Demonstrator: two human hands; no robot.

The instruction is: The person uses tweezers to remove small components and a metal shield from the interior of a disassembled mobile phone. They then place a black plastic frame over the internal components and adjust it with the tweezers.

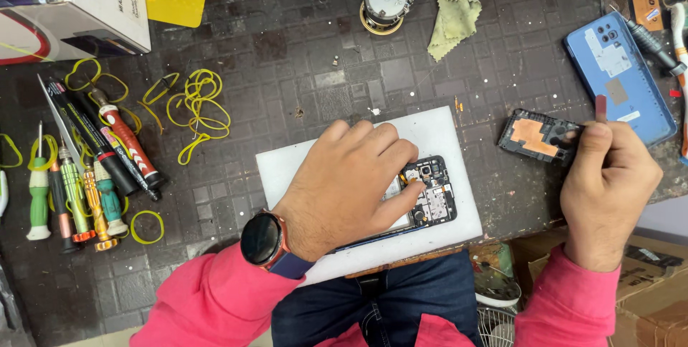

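Note:
My left hand [351,178] lies flat over an opened phone [431,193] on a white mat [437,135], pressing it down; only the phone's top end with its circuit board shows past my thumb. My right hand [605,182] is off to the right, its fingers closed on a black inner cover plate [537,138] with a copper-coloured patch, held at the table's near edge. A small reddish flat pick [600,107] sticks up from between the fingers of that hand. A dark watch is on my left wrist.
A blue phone back cover [620,74] lies at the right. Several screwdrivers [86,175] and yellow rubber bands [197,103] are at the left. A box [72,3], a round metal part [385,3] and a green cloth [455,3] sit at the back.

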